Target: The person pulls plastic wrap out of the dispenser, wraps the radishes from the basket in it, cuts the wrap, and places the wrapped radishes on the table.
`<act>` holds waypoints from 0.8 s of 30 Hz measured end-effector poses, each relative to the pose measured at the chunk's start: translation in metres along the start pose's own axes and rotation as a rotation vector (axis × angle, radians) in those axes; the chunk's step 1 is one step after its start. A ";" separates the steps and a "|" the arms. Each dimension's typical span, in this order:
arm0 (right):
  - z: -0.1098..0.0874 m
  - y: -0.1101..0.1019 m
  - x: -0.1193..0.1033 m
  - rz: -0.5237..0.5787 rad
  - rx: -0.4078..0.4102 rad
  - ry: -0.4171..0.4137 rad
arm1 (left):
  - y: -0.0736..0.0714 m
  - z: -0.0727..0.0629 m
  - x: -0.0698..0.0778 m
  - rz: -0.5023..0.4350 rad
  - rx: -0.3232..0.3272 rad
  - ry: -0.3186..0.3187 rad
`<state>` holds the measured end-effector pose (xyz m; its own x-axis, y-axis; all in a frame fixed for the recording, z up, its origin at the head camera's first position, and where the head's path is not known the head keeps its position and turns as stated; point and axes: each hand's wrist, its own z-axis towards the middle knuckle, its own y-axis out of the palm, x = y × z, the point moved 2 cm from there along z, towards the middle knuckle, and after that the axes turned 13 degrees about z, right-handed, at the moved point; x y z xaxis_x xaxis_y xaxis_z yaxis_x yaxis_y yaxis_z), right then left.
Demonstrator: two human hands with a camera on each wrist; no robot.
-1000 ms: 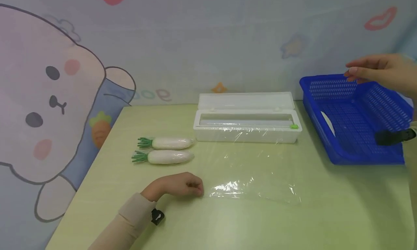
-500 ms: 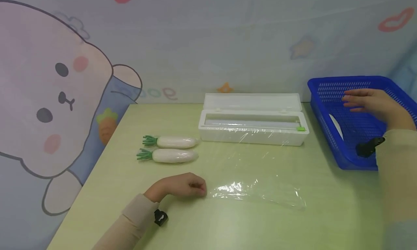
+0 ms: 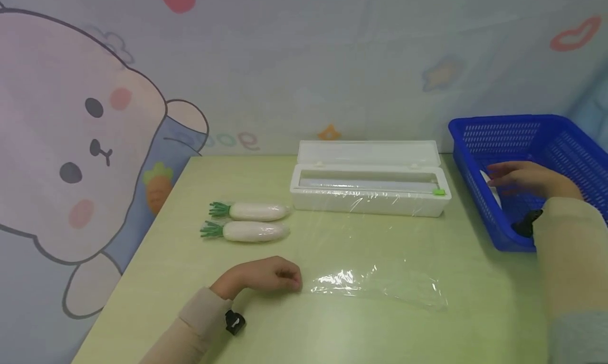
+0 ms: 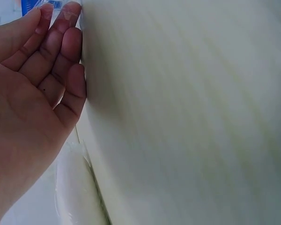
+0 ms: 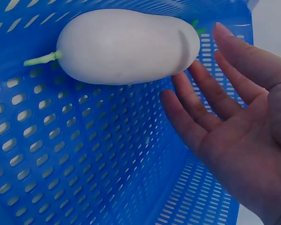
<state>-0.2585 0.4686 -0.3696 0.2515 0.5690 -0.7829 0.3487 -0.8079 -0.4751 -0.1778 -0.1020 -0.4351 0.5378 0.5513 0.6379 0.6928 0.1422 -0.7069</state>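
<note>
On the table, my left hand (image 3: 271,274) pinches the near left corner of a sheet of clear cling film (image 3: 342,282). The sheet runs out from a white cling film dispenser (image 3: 370,201) with its lid raised. In the left wrist view, thumb and forefinger meet at the film's edge. My right hand (image 5: 243,122) reaches inside the blue basket (image 3: 480,211), fingers spread loosely beside a white oval vegetable (image 5: 126,47) with a thin green stem. Its fingertips lie at the vegetable's right end; whether they touch cannot be told. The head view shows only a sliver of the vegetable.
Two white radishes (image 3: 256,221) with green tops, wrapped in film, lie side by side left of the sheet. A green slider (image 3: 439,192) sits on the dispenser's front edge. Behind the table hangs a cartoon-printed cloth (image 3: 285,63).
My right hand has come down from above the basket's back right into it, moving left to the white vegetable. The left hand keeps its pinch on the film; the view has shifted slightly.
</note>
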 end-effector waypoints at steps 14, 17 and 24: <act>0.009 0.006 0.009 0.118 -0.220 0.108 | 0.002 -0.002 0.001 0.003 0.019 0.010; 0.009 0.006 0.009 0.119 -0.207 0.095 | 0.002 -0.003 0.001 0.008 0.018 0.003; 0.001 0.002 0.005 0.084 -0.109 0.030 | 0.002 -0.003 0.001 0.021 0.012 0.003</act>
<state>-0.2573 0.4699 -0.3746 0.3101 0.5054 -0.8052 0.4208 -0.8325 -0.3605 -0.1747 -0.1034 -0.4348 0.5537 0.5520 0.6234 0.6754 0.1402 -0.7240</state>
